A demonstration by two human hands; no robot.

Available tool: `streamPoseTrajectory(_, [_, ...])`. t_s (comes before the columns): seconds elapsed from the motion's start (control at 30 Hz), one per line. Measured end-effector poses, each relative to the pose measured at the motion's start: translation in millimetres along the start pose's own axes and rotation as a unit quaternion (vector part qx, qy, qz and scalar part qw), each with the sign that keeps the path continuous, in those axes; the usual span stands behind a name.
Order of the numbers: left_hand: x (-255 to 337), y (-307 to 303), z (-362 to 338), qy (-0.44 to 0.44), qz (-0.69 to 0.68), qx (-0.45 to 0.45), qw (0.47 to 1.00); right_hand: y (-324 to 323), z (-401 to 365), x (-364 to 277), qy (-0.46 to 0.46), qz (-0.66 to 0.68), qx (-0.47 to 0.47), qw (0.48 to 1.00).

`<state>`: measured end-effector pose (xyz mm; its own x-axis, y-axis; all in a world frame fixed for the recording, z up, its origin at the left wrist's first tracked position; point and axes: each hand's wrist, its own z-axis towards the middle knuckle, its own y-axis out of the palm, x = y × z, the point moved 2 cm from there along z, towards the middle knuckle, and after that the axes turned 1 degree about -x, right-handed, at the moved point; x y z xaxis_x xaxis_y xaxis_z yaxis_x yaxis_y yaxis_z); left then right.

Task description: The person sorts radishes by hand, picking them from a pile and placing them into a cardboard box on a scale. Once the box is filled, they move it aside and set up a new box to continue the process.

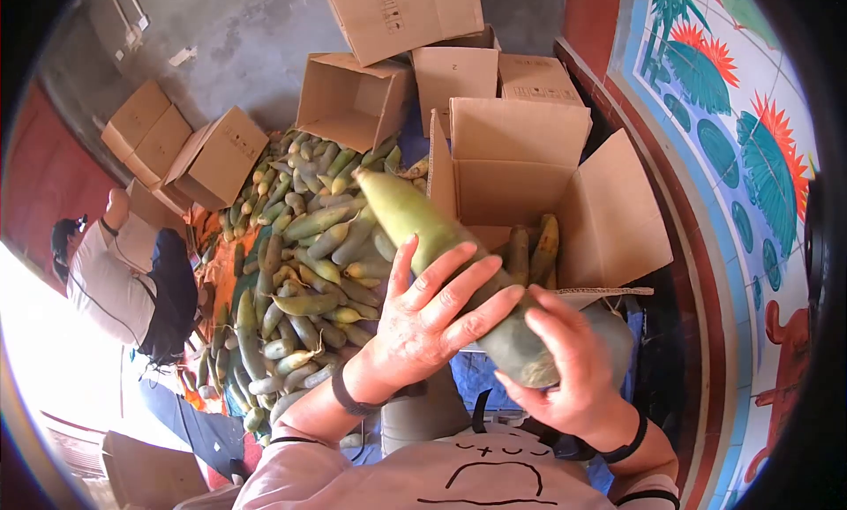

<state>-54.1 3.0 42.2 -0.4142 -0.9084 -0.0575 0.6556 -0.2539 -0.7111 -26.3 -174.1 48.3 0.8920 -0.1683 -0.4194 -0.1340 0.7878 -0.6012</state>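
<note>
"Vegetable [410,214], long and thick, pale green at its narrow tip and darker at its broad end. Where exactly is it?"

"Held up in front of the person's chest, slanting from upper left to lower right, with the narrow tip over the edge of the heap [304,303]"

"And the hands?"

"Both grip it. The left hand [432,311] lies across its middle from above, fingers spread, back of the hand showing. The right hand [569,373] curves around the broad end, its fingers partly blurred. Each wrist has a dark band"

"What's nearest?"

"An open carton [520,126], flaps up, just beyond the broad end. A few vegetables [545,250] stand or lean inside; I can't tell how many. Beside the right hand there's a rounded grey-green shape [613,338], too blurred to name"

"The heap, then?"

"It spreads out to the left, plenty of long green ones lying every which way, with orange cloth [207,236] showing at its left edge"

"Is anyone else about?"

"Yes, another person [110,289] at the far left, bent over beside the heap, in a white top and a dark cap"

"And farther back?"

"A tipped carton [348,104] with its mouth toward the heap, more boxes [146,126] by the grey wall [234,33], and on the right a tiled wall [715,122] painted with red flowers and green leaves"
</note>
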Motion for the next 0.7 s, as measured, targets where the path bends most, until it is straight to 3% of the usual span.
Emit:
streamPoseTrajectory(0.13, [-5, 6, 2, -0.026, -0.013, 0.018, 0.999, -18, -3, 9, 0.027, -0.036, 0.058, 0.997])
streamPoseTrajectory(0.2, [-13, 11, -4, -0.035, -0.01, 0.046, 0.998, -31, -8, 16, 0.085, -0.025, 0.066, 0.994])
streamPoseTrajectory(0.27, [-23, 9, -10, -0.093, -0.038, 0.058, 0.993, -42, -13, 24, 0.185, -0.01, 0.097, 0.978])
streamPoseTrajectory(0.4, [-55, 22, -50, -0.208, -0.034, 0.028, 0.977, -58, -13, 47, 0.23, -0.057, 0.098, 0.967])
streamPoseTrajectory(0.53, [-81, 49, -115, -0.26, -0.035, 0.009, 0.965, -57, -14, 87, 0.287, -0.101, 0.011, 0.952])
streamPoseTrajectory(0.6, [-88, 65, -154, -0.296, -0.016, -0.067, 0.953, -52, -12, 100, 0.29, -0.118, -0.025, 0.95])
streamPoseTrajectory(0.7, [-89, 88, -213, -0.337, -0.031, -0.146, 0.929, -48, -5, 114, 0.369, -0.116, -0.117, 0.915])
